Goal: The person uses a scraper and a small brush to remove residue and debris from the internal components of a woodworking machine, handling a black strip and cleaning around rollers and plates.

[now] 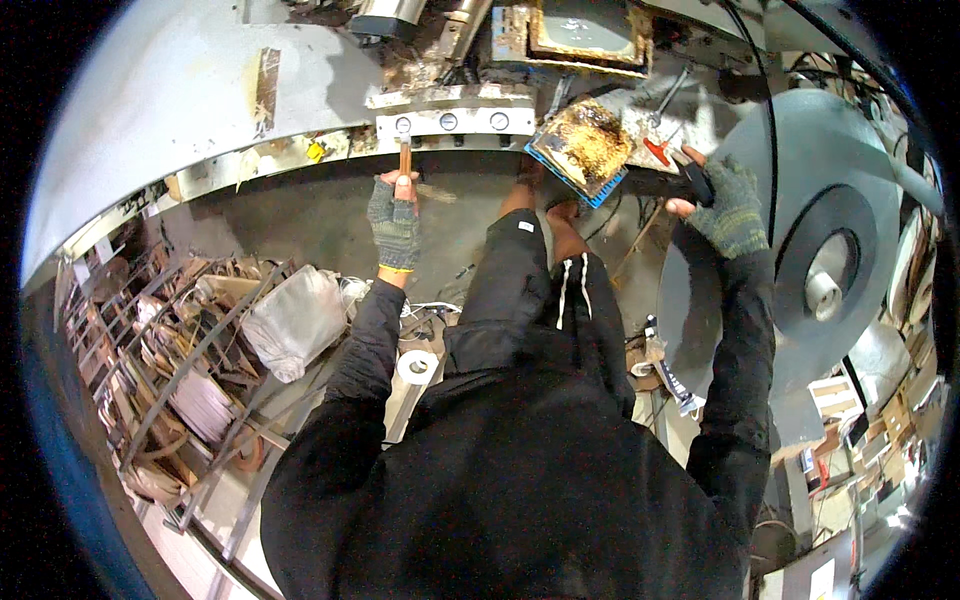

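Note:
My left hand (394,220), in a grey knit glove, is closed around a thin orange-brown tool handle (404,157) that points up at the metal edge strip (455,122) with round fittings. My right hand (727,203), gloved too, grips a dark handle (696,180) joined to a flat blue-edged pad (587,150) covered with a yellow-brown crust. The pad lies tilted against the machine's edge, to the right of the strip.
A curved grey machine panel (170,90) fills the upper left. A large grey disc with a metal hub (825,280) stands at the right. Racks of scrap and a white bag (295,320) lie lower left. A tape roll (416,366) sits below.

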Tool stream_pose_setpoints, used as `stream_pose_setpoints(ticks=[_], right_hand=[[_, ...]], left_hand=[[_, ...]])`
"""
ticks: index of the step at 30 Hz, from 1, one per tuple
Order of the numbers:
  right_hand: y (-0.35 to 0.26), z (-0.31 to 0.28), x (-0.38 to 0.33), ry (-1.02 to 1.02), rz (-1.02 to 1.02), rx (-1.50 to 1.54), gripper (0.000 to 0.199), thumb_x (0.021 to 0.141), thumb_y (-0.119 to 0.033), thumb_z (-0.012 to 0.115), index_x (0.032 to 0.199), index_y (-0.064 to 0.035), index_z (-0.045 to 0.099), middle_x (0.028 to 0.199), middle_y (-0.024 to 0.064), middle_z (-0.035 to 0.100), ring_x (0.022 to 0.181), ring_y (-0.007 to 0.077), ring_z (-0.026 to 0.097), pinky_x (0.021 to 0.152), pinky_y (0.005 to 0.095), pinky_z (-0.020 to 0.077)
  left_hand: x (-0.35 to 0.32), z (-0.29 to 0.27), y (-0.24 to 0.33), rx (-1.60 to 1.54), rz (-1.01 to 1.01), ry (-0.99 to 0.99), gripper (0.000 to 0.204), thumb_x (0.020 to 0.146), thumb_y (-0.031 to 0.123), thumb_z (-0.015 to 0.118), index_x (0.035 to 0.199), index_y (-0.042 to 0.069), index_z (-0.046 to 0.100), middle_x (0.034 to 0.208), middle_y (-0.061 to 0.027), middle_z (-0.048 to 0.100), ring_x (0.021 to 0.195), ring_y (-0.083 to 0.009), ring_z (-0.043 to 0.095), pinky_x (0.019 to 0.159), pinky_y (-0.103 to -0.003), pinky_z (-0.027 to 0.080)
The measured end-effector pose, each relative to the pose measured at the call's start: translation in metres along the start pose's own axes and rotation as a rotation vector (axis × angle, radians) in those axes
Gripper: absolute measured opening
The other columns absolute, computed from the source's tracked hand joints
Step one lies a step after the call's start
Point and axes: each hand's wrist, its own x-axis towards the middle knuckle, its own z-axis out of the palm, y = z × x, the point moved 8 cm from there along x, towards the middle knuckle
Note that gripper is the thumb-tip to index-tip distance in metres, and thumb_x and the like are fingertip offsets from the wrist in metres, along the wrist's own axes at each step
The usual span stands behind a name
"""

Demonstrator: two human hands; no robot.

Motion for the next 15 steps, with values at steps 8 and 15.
stream_pose_setpoints(ticks=[8, 15], right_hand=[[0.008, -0.001, -0.01, 0.029, 0.035, 0.052, 0.076, 0.08, -0.033, 0.088, 0.149, -0.0161, 0.059, 0.125, 0.0202, 0.068, 0.121, 0.0427, 0.059, 0.105, 0.0511, 0.0459], [0.0, -0.01, -0.045, 0.225, -0.006, -0.05, 0.07, 0.084, -0.031, 0.084, 0.146, -0.0124, 0.058, 0.135, 0.0165, 0.065, 0.122, 0.0398, 0.061, 0.105, 0.048, 0.0473]], left_hand=[[0.041, 0.07, -0.062, 0.252, 0.257, 0.192, 0.025, 0.105, 0.025, 0.068, 0.106, 0.0, 0.07, 0.094, -0.0092, 0.067, 0.089, -0.0203, 0.062, 0.085, -0.038, 0.052], [0.093, 0.086, -0.122, 0.277, 0.131, 0.297, 0.035, 0.101, 0.033, 0.074, 0.114, 0.001, 0.073, 0.087, -0.0061, 0.07, 0.078, -0.0175, 0.061, 0.077, -0.035, 0.052]])
